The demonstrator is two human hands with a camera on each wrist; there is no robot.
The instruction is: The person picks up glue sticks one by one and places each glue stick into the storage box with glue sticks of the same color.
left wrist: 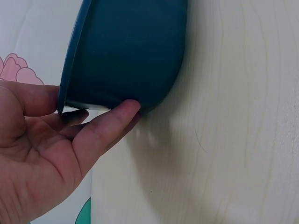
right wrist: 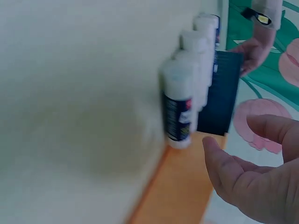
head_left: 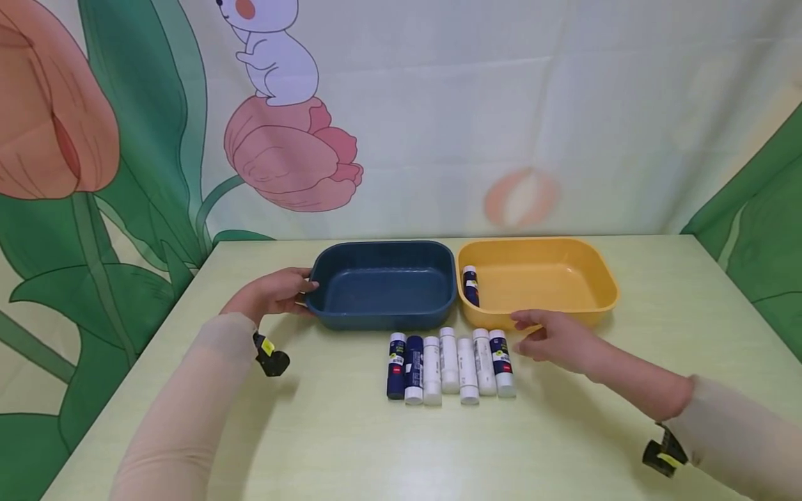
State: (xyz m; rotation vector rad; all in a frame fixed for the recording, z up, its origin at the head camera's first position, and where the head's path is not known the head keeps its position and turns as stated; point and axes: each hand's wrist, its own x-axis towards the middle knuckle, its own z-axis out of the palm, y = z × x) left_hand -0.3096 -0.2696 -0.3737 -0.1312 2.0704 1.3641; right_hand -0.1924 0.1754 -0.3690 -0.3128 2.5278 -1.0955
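Note:
At the left end of the dark blue bin, my left hand pinches the rim. The left wrist view shows its thumb over the rim and its fingers against the outer wall. My right hand is by the front of the yellow bin, fingers loosely bent and holding nothing. Nearest to it is a navy-labelled glue stick, the right end of a row of several navy and white glue sticks. One navy glue stick leans inside the yellow bin at its left end.
Both bins stand side by side at the back of the pale table, before a printed curtain with flowers and a white animal. The glue sticks lie in front of the bins. Each wrist carries a small black camera.

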